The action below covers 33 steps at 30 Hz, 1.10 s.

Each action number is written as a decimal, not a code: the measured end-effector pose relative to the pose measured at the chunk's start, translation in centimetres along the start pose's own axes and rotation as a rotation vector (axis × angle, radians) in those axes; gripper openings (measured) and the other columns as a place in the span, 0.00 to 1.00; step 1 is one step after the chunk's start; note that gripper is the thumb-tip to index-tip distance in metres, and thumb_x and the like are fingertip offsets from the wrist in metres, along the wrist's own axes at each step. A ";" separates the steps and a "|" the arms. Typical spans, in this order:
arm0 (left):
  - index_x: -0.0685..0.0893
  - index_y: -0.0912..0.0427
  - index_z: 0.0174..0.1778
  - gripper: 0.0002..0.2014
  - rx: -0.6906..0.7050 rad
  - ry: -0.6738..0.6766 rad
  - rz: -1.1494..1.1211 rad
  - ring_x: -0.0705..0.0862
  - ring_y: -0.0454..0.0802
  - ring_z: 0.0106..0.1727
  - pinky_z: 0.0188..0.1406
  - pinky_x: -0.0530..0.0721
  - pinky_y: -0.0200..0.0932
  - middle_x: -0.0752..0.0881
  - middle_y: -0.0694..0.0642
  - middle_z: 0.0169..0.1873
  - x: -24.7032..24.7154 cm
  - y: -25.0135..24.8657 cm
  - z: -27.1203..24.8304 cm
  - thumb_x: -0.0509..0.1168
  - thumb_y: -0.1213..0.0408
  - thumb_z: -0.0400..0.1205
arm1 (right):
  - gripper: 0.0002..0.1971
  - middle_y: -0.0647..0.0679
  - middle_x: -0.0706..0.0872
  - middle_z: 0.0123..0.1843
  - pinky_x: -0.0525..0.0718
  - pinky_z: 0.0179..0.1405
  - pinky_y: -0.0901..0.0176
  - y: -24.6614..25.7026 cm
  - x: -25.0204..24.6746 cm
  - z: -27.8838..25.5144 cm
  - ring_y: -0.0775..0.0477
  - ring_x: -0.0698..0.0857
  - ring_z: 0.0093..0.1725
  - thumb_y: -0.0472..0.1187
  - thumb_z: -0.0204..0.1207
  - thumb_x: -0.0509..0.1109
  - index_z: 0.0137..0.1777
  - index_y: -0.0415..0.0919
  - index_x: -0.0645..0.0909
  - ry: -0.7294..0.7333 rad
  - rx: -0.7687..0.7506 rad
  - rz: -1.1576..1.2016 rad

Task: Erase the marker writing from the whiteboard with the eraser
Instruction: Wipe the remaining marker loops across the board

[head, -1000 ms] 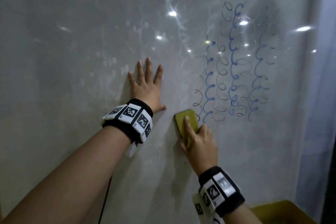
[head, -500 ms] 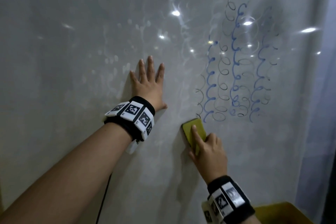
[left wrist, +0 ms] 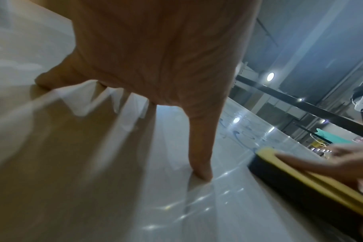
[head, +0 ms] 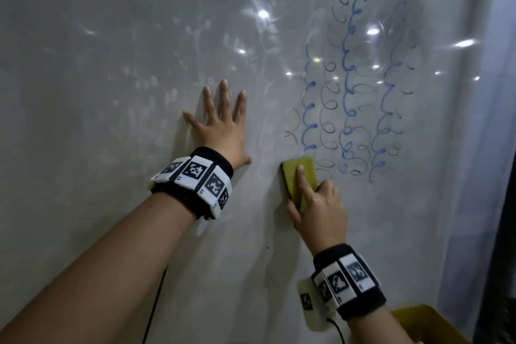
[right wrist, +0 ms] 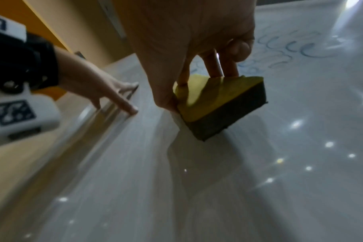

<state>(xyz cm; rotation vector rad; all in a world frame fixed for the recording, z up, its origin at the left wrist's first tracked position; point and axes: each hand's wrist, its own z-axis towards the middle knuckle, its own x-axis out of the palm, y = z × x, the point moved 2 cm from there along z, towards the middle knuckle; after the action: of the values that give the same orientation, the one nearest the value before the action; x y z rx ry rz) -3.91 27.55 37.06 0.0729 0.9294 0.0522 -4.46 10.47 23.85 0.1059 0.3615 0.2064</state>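
A yellow eraser [head: 299, 177] with a dark felt underside [right wrist: 224, 121] lies against the whiteboard [head: 111, 64], just below the left column of marker writing. My right hand [head: 315, 204] grips it, index finger stretched along its top, thumb and other fingers on its sides. Blue and black looping marker writing [head: 351, 92] fills the board's upper right in several vertical columns. My left hand [head: 220, 123] lies flat on the board with straight, spread fingers, left of the eraser; its thumb [left wrist: 199, 163] touches the surface.
Faint wiped smears [head: 265, 45] run left of the writing. The board's frame [head: 480, 92] stands at the right, with a pale curtain [head: 502, 148] beyond it. A yellow box [head: 424, 324] sits at the lower right. A black cable [head: 153, 304] hangs below my left arm.
My right hand dropped the eraser below the writing half a second ago, then slid it back up to the foot of the left column. The left hand stayed flat on the board.
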 end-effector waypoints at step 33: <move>0.19 0.53 0.74 0.63 -0.022 0.007 0.007 0.28 0.74 0.76 0.68 0.52 0.80 0.20 0.66 0.73 0.6 -0.6 0.7 0.67 0.34 0.70 | 0.41 0.39 0.76 0.39 0.79 0.23 0.56 0.7 -0.3 2.0 0.36 0.80 0.37 0.50 0.55 0.83 0.72 0.47 0.76 0.090 0.016 0.076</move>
<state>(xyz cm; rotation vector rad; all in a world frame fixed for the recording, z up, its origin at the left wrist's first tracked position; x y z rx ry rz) -3.00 26.93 36.92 0.0552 0.9355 0.0694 -4.08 10.98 25.94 0.1267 0.4489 0.2845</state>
